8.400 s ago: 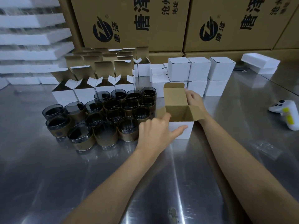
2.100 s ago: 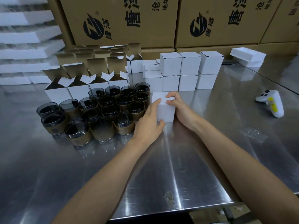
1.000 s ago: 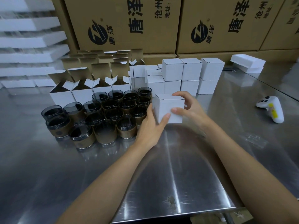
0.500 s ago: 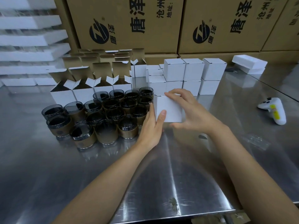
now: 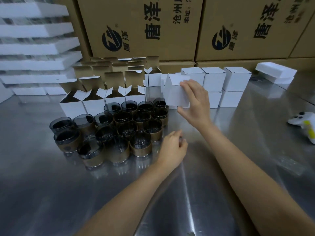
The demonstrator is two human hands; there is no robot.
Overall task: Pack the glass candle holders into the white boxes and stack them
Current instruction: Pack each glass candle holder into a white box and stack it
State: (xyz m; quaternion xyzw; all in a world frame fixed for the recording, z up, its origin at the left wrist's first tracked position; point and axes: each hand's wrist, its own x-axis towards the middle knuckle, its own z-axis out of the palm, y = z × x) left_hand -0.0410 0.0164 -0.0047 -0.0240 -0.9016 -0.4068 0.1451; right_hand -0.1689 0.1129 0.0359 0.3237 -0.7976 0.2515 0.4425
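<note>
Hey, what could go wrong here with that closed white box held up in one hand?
The right hand alone grips the white box, tilted and off the table, so it might slip. It hangs close to the back row of glass candle holders; a drop could knock them together. Set down carelessly, it could nudge the stacked boxes, two high.

Setting: packing station in a warehouse or factory stockroom. Evidence: wall of large brown shipping cartons [image 5: 139,28] behind the bench, each printed with the same logo and Chinese characters. Work surface is a bare steel table [image 5: 51,193]. Goods are in batch quantity: many identical glass candle holders [image 5: 117,147], rows of open white boxes [image 5: 92,106], closed white boxes [image 5: 237,79] stacked two high. White slabs [image 5: 34,46] piled at left, blurred.
</note>
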